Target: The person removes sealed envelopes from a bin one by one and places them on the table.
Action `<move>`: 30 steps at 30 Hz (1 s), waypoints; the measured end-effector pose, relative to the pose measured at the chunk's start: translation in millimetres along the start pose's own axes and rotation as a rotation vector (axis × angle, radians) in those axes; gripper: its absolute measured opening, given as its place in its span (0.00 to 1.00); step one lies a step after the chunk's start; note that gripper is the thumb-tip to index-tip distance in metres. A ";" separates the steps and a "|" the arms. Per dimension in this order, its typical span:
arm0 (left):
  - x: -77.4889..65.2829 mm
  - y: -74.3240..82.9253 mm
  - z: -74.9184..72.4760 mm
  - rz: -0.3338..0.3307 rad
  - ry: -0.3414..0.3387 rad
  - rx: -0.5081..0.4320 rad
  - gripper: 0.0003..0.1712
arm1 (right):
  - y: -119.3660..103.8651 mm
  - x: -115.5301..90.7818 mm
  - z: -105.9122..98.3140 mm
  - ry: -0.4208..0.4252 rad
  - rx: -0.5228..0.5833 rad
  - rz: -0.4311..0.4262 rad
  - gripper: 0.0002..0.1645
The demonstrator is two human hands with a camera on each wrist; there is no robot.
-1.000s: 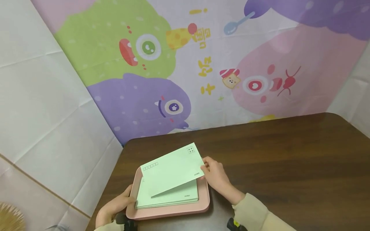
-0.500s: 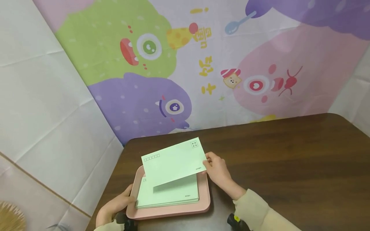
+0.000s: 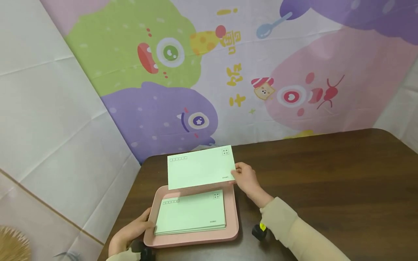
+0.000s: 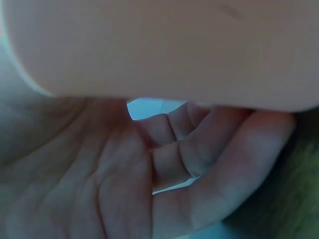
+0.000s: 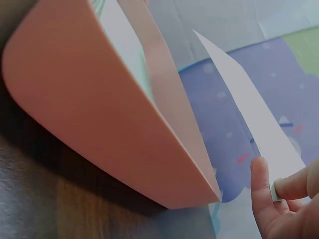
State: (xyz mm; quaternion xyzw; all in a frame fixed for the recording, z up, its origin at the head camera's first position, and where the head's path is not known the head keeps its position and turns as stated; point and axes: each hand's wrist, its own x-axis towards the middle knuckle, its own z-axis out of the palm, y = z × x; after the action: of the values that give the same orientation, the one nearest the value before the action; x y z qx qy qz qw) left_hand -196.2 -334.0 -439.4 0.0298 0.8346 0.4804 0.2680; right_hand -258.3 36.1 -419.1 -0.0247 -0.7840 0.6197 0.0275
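Note:
Pale green envelope is pinched at its right edge by my right hand, raised above the far rim of a pink tray. Inside the tray lies a stack of matching envelopes, printed with small boxes and a stamp square. My left hand grips the tray's left side; in the left wrist view its curled fingers are partly hidden by the tray wall. The right wrist view shows thumb and finger on the envelope, apart from the tray.
The dark wooden table extends to the right of the tray. Behind its far edge hangs a cartoon-printed cloth, with a white panel on the left. A straw-coloured round object shows at the lower left.
My right hand has carried the envelope up and away from the stack, toward the far edge, and levelled it. More of the stack now shows. The left hand stays on the tray.

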 end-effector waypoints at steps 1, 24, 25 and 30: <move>-0.1 -0.2 -0.1 0.003 -0.002 -0.004 0.39 | 0.4 1.9 -0.3 -0.003 0.020 0.013 0.16; 2.8 3.0 5.8 -0.065 0.101 0.047 0.41 | 26.9 36.4 -5.4 -0.014 -0.089 0.222 0.22; 3.0 2.8 5.9 -0.068 0.102 0.044 0.41 | 28.0 37.7 -5.4 -0.012 -0.106 0.221 0.22; 2.1 2.7 4.9 -0.080 0.106 0.038 0.41 | 31.7 41.4 -3.7 0.002 -0.158 0.225 0.21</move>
State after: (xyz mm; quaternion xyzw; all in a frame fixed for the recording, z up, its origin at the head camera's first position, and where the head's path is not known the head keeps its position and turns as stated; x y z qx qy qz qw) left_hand -196.3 -328.1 -440.0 -0.0242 0.8572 0.4540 0.2419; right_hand -299.2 49.9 -448.6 -0.1148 -0.8225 0.5554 -0.0434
